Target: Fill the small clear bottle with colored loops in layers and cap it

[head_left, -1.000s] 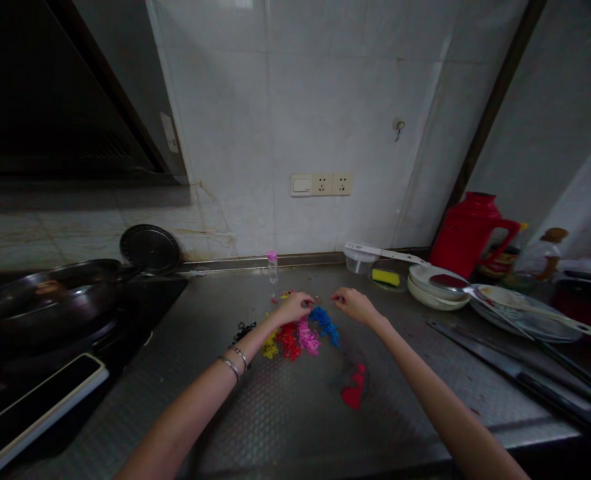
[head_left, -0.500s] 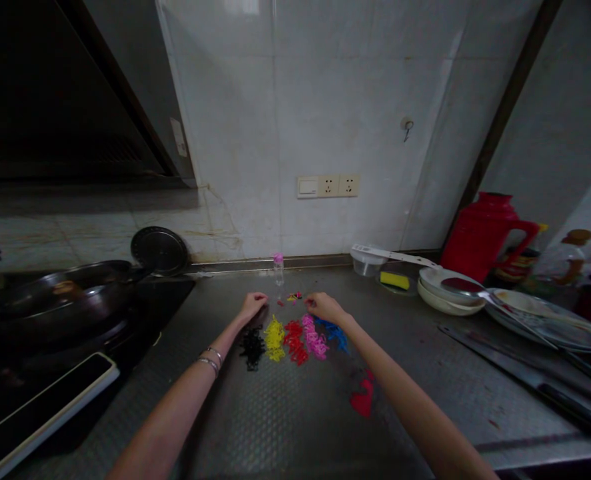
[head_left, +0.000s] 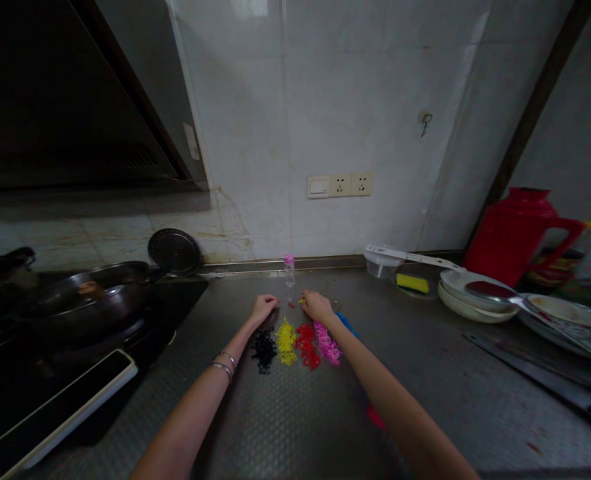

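Note:
Small piles of tiny coloured bands lie in a row on the steel counter (head_left: 285,413): black (head_left: 264,347), yellow (head_left: 286,340), red (head_left: 308,343), pink (head_left: 328,344), and blue (head_left: 348,325) mostly behind my right arm. My left hand (head_left: 263,309) rests just behind the black pile, fingers curled. My right hand (head_left: 316,306) sits behind the red and pink piles, fingers pinched over a few loose bands. A small clear bottle with a pink cap (head_left: 288,269) stands just beyond both hands. A red scrap (head_left: 375,417) lies by my right forearm.
A dark pan (head_left: 95,300) and round lid (head_left: 174,251) sit on the stove at left, with a flat black-and-white device (head_left: 60,407) in front. At right are a clear tub (head_left: 381,264), yellow sponge (head_left: 412,283), white plates (head_left: 468,293), a ladle and a red jug (head_left: 518,233).
The camera has swung left. My left hand moved left off the coloured piles to behind the black one; my right hand moved left from beyond the blue pile to beyond the red and pink.

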`<state>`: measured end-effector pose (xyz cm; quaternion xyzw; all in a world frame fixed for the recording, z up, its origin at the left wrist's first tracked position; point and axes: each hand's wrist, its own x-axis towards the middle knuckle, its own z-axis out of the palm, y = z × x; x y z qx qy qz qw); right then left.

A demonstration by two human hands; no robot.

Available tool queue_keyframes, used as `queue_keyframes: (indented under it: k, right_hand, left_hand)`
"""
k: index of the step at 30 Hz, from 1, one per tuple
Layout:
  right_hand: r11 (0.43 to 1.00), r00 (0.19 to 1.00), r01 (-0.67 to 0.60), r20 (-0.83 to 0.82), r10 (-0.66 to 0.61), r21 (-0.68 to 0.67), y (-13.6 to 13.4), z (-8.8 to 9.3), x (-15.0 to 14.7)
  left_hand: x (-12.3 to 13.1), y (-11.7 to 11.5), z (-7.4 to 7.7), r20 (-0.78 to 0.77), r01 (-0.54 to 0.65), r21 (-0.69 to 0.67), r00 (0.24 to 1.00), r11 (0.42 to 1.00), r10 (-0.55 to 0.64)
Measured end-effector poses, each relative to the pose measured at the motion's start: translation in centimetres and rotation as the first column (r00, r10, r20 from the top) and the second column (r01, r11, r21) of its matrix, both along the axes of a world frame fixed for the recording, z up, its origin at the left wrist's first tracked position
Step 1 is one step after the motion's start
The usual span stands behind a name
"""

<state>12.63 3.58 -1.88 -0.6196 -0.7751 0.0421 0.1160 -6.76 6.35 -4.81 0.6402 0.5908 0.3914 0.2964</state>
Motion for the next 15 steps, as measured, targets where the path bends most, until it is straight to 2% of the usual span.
queue_keyframes:
  k: [9, 15]
  right_hand:
    - [0.999, 0.999, -0.032, -0.012, 0.032, -0.009, -0.4, 0.5, 2.2]
    - [0.993, 0.988, -0.104, -0.114, 0.109, 0.050, -1.7, 1.0, 4.7]
  left_hand:
    - [0.1, 0.2, -0.2, -0.030, 0.020, -0.020, 0.999, 1.000, -0.021]
    - [0.0, 0.9, -0.3, -0.077, 0.070, -0.047, 0.994, 0.996, -0.073]
